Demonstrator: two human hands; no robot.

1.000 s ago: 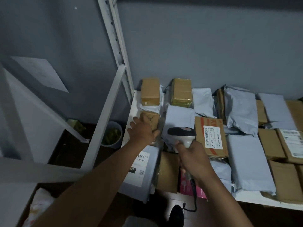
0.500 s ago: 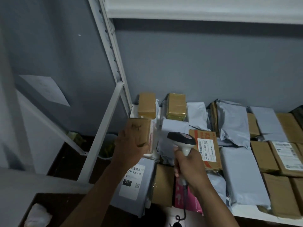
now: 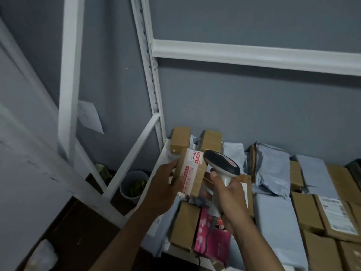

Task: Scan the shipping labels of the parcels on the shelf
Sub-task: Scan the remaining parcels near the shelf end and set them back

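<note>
Fingers, left hand (image 3: 164, 190): curling round a small brown box (image 3: 192, 174), holding it lifted above the shelf (image 3: 166, 153), white-and-red label facing right.
Fingers, right hand (image 3: 227, 196): wrapping the handle of the scanner (image 3: 221, 165), gripping firmly.
Key relation: scanner head is sitting just right of the label, nearly touching, nose pointing left at it.
Box axis: running upright, slightly tilted.
Nearer hand: right is doing the aiming; left is presenting.
Remaining parcels (image 3: 273, 212): lying flat on the shelf, right of both hands.
</note>
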